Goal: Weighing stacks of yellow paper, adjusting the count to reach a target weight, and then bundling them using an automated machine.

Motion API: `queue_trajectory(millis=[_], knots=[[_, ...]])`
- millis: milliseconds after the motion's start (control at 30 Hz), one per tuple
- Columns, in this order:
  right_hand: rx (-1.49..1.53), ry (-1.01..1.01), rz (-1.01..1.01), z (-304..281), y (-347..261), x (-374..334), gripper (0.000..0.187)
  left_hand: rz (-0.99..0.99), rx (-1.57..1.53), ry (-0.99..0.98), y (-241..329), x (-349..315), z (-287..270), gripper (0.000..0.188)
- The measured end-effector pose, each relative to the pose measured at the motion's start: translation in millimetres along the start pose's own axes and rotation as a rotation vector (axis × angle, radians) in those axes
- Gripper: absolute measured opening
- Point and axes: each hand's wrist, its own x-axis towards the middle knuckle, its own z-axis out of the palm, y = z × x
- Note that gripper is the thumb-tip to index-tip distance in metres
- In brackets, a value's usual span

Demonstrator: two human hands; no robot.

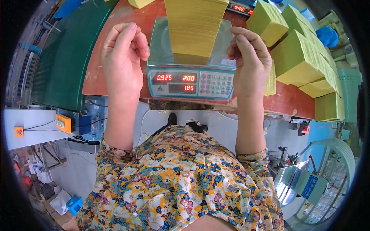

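On my remote feed, the left hand (122, 57) is loosely curled, empty. Next I see the yellow layered stack (194, 27) upright on the scale (181, 94), long axis vertical, upper end out of view; then the right hand (252, 63), half-curled, empty too

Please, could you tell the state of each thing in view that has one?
Left hand: raised, fingers curled, nothing seen held
Right hand: raised, fingers curled, nothing seen held
Scale: switched on, loaded
Scale display: lit red
Yellow stack: standing on the scale
Other yellow stacks: grouped at the right
Rear display: lit red
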Motion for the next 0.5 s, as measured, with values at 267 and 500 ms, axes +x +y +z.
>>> queue_trajectory(millis=[267,500], knots=[[0.028,-0.008,0.028,1.7,6.3,-7.3,0.014,-0.021,-0.019,-0.003,-6.2,-4.7,-4.4,0.012],[0.034,-0.014,0.013,7.7,0.7,-0.6,0.014,0.011,-0.007,-0.015,-0.5,2.6,-0.8,0.012]])
